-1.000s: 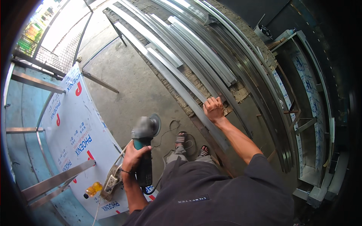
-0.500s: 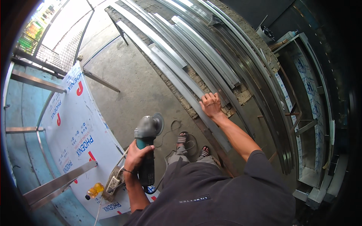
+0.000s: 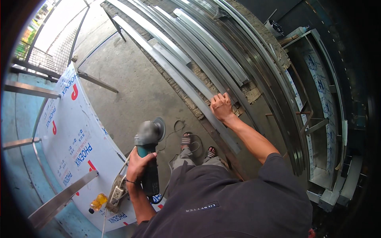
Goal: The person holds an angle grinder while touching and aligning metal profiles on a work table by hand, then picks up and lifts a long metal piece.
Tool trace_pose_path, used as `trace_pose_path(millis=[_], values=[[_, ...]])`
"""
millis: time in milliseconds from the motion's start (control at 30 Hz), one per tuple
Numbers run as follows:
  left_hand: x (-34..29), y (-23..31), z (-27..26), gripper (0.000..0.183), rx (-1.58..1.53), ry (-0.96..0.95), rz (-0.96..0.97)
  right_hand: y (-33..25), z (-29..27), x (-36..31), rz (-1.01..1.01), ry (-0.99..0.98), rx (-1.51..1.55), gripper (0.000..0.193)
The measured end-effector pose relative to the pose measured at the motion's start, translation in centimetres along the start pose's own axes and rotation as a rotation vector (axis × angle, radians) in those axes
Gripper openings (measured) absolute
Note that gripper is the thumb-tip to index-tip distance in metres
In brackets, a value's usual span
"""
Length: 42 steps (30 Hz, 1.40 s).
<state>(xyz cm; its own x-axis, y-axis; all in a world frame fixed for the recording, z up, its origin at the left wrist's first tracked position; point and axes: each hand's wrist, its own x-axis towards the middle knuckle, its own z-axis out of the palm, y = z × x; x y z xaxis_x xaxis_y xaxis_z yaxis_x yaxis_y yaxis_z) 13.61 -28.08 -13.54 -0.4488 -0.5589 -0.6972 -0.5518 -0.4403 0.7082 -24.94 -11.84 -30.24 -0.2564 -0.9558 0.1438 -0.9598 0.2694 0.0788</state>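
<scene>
My left hand (image 3: 137, 166) is wrapped round the body of an angle grinder (image 3: 147, 135), which has a grey head, a teal and black body and a disc at its upper right. The disc is held up in front of me, apart from the metal. My right hand (image 3: 222, 107) has its fingers closed over a long silver metal bar (image 3: 227, 137) at the near edge of the bench. That bar's near end sticks out past the hand. The fingertips' exact hold on it is partly hidden.
Several long metal profiles (image 3: 210, 45) lie lengthwise on the worn bench. At left stands a film-covered sheet (image 3: 75, 131) with metal legs (image 3: 63, 196). A power strip (image 3: 117, 194) and a yellow bottle (image 3: 98, 202) rest on it. A cord loops by my sandals (image 3: 185, 139). A metal frame (image 3: 325, 182) stands right.
The whole view has shifted slightly, with most things a little further left and up. Both hands keep their holds on the angle grinder and the metal bar.
</scene>
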Motion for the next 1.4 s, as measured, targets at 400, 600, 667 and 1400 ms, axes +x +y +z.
trace_pose_path(millis=[400,600,667,1400], values=[[0.4,0.1,0.4,0.039,-0.004,-0.030,0.025,0.6,-0.4,-1.4,-0.058,-0.029,-0.011,0.007],[0.4,0.1,0.4,0.038,-0.004,-0.003,0.010,0.6,-0.8,-2.0,-0.047,-0.033,-0.013,0.009],[0.7,-0.3,0.3,0.039,-0.001,-0.009,0.005,0.6,-0.6,-2.0,-0.042,-0.031,0.001,0.011],[0.2,-1.6,0.1,0.043,-0.027,-0.032,0.018,0.5,-0.7,0.0,-0.084,-0.034,-0.025,0.016]])
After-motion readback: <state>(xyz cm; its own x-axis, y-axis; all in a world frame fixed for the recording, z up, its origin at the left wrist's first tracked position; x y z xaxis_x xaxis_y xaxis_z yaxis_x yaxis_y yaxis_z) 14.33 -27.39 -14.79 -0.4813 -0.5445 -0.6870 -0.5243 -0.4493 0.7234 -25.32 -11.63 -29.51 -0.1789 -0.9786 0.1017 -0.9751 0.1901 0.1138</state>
